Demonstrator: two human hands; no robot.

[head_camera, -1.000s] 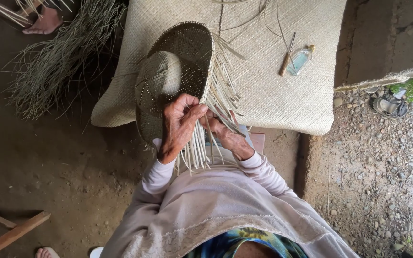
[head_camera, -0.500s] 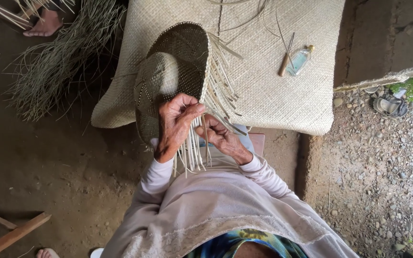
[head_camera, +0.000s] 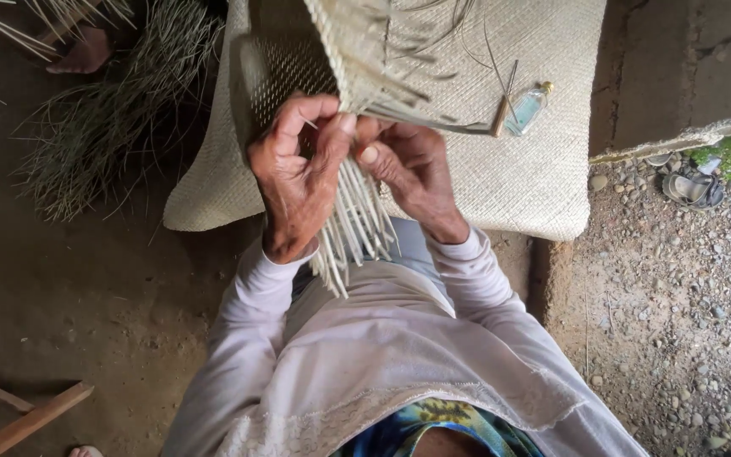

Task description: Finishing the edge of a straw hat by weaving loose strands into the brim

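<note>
- Half-woven hat [head_camera: 298,72] is held up over the lap, just above a woven mat [head_camera: 535,169] spread on the ground.
- Left hand [head_camera: 298,173] is closed on the hat edge, thumb and fingers pinched on the strips at the weave line.
- Right hand [head_camera: 412,165] is also closed, its grip pinched on a single strip right beside the left thumb; both hands are touching.
- Done so far, judged from the weave: crown and part of the brim are plaited tight.
- Left to do: a bundle of loose strips [head_camera: 353,228] hangs unwoven below the hands, more stick out at the top edge; the rim is not finished.
- Small bottle [head_camera: 528,107] and a stick lie on the mat, untouched, well apart from the hands.
- Pile of raw grass [head_camera: 103,127] lies on the dirt floor to the left.
</note>
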